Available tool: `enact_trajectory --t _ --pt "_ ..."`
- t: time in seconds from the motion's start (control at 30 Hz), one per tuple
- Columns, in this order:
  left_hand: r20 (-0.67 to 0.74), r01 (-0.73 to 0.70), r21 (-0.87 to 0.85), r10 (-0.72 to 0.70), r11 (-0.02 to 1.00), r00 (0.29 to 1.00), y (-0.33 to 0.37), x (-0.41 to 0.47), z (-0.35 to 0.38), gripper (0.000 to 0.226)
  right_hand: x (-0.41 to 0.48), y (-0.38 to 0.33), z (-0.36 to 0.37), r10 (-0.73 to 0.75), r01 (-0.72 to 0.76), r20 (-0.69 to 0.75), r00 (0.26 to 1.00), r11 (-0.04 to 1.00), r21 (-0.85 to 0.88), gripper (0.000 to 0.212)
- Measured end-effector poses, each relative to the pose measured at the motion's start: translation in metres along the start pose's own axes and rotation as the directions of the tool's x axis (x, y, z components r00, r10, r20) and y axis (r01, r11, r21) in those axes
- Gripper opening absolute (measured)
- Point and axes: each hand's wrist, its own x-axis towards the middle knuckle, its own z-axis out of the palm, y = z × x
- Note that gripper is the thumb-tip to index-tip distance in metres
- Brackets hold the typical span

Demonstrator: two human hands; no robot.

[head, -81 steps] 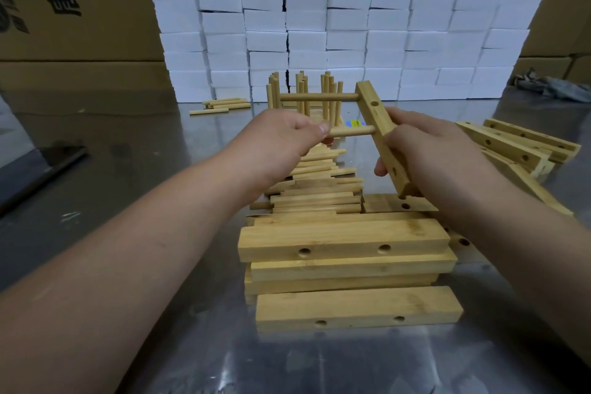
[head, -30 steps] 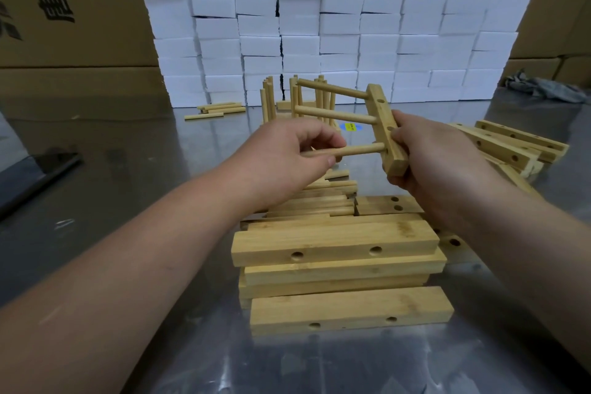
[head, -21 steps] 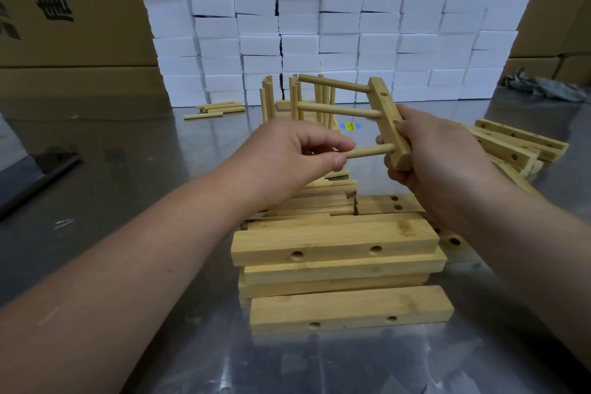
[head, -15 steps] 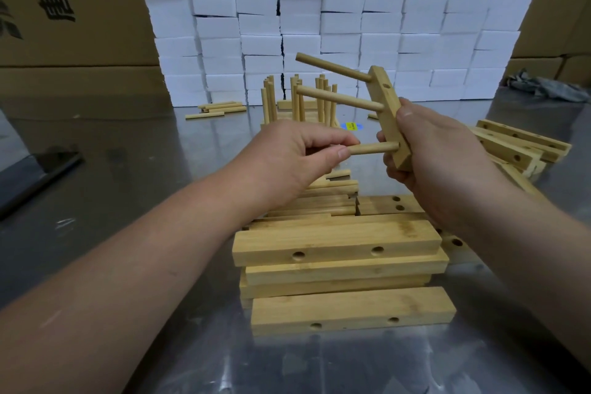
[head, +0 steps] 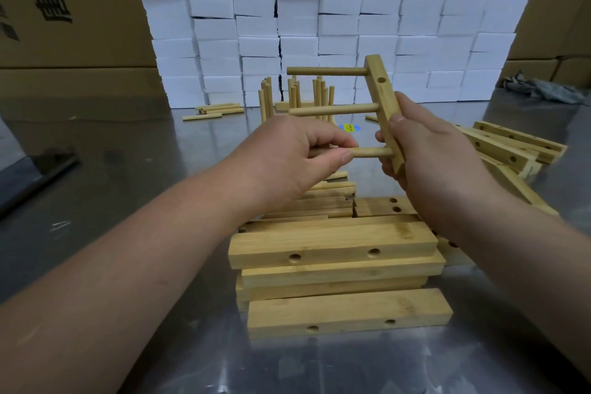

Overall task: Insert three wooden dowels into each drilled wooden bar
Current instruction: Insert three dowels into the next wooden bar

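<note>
My right hand (head: 428, 150) grips a drilled wooden bar (head: 382, 96), held nearly upright above the table. Three dowels stick out of it to the left: a top dowel (head: 326, 71), a middle dowel (head: 332, 111) and a bottom dowel (head: 372, 152). My left hand (head: 287, 153) pinches the bottom dowel between thumb and fingers, close to the bar. Below my hands lies a stack of drilled bars (head: 332, 248) with loose dowels (head: 323, 198) behind it.
Finished bars with upright dowels (head: 295, 96) stand at the back of the metal table (head: 128, 189). More drilled bars (head: 511, 150) lie at the right, a few dowels (head: 217, 109) at the back left. White foam blocks (head: 351, 19) and cardboard boxes (head: 64, 9) wall the far side.
The third dowel has gone into the lowest hole, pushed in by my left hand. My right hand has lifted the bar and tilted it more upright.
</note>
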Motion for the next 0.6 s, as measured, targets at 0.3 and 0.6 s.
enact_trajectory --t 0.3,0.6 --pt "0.014 0.041 -0.004 -0.041 0.999 0.999 0.0067 0.002 -0.0001 0.022 0.0047 0.0 0.0055 -0.012 -0.02 0.061 0.998 0.867 0.497 0.044" --pt "0.11 0.228 -0.201 -0.209 0.953 0.972 0.0086 0.005 -0.0006 0.021 0.0014 -0.0009 0.0077 -0.026 -0.01 0.055 0.998 0.82 0.573 0.043"
